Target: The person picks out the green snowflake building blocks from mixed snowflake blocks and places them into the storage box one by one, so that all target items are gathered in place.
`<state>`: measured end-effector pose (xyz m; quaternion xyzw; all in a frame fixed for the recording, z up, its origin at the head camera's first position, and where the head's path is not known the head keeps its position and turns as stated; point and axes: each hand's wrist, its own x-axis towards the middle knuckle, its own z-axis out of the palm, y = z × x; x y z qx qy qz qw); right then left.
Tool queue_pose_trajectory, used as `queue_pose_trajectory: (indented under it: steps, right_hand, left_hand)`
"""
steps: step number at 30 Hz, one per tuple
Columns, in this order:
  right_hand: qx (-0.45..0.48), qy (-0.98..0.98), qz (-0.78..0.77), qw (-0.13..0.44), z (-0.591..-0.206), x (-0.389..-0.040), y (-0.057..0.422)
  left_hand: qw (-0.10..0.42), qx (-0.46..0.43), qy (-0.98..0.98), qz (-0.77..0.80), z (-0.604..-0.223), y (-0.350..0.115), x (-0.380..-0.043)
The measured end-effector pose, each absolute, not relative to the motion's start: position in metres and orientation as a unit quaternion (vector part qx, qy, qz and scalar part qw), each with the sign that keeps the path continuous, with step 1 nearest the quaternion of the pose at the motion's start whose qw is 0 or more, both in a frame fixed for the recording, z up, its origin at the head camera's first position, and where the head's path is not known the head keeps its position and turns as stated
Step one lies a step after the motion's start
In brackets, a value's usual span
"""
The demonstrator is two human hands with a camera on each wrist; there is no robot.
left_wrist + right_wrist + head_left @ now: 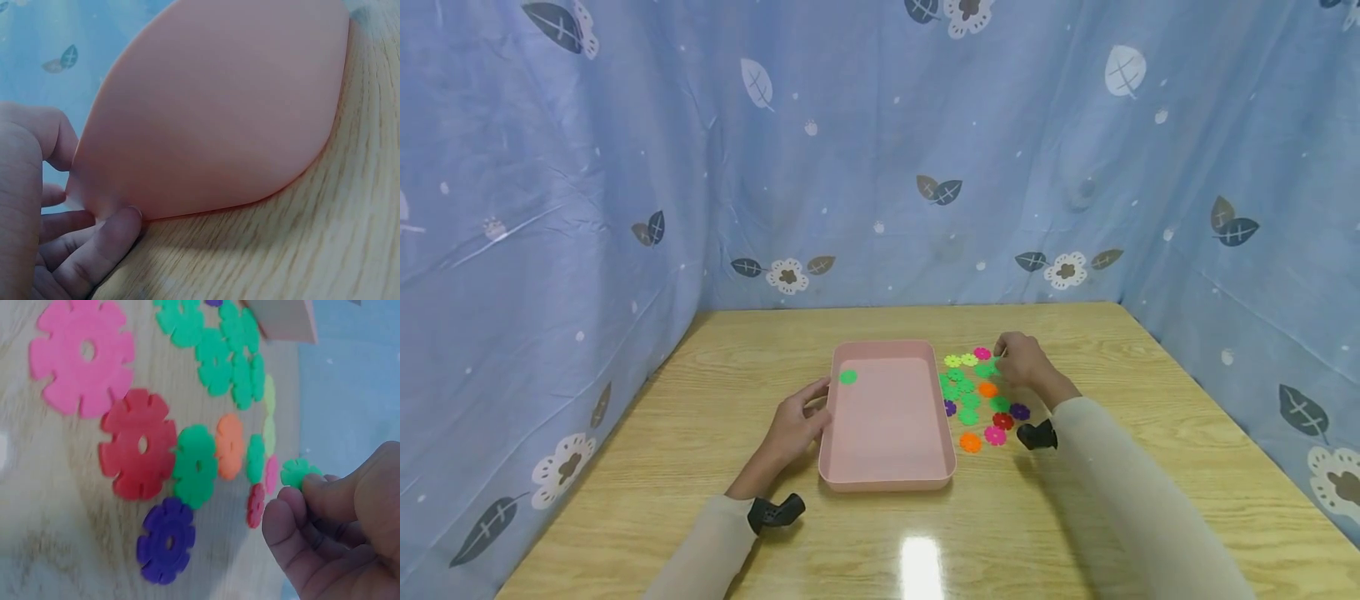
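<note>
Right hand [1019, 360] pinched a green disc [295, 472] only by its edge, right of the pink tray [887, 429], so it could slip. Left hand [794, 425] held the tray's left side.

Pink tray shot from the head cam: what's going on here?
A person is working with both hands at a wooden table. The left hand rests against the left side of the pink tray, while the right hand pinches a green flower-shaped disc. One green piece lies in the tray, near its far left corner. More flower-shaped discs in several colours lie to the tray's right.
</note>
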<state>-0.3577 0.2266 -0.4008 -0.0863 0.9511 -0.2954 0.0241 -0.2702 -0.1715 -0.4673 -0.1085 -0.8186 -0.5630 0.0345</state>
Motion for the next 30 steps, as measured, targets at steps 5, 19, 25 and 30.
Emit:
queue_pose_trajectory:
  steps: [5,19,25,30]
  right_hand:
    - [-0.102,0.934,-0.341,0.021,-0.395,-0.354,0.218]
    - [-0.161,0.906,-0.392,0.012,-0.381,-0.356,0.152]
    - [-0.142,0.893,-0.426,0.029,-0.386,-0.358,0.116]
    - [-0.149,0.885,-0.439,0.047,-0.392,-0.359,0.094]
  left_hand:
    - [0.028,-0.105,-0.814,-0.57,-0.468,-0.17,-0.269]
    - [0.031,-0.108,-0.816,-0.567,-0.466,-0.167,-0.272]
    - [0.028,-0.112,-0.812,-0.572,-0.464,-0.169,-0.272]
    - [0.031,-0.105,-0.814,-0.571,-0.467,-0.171,-0.271]
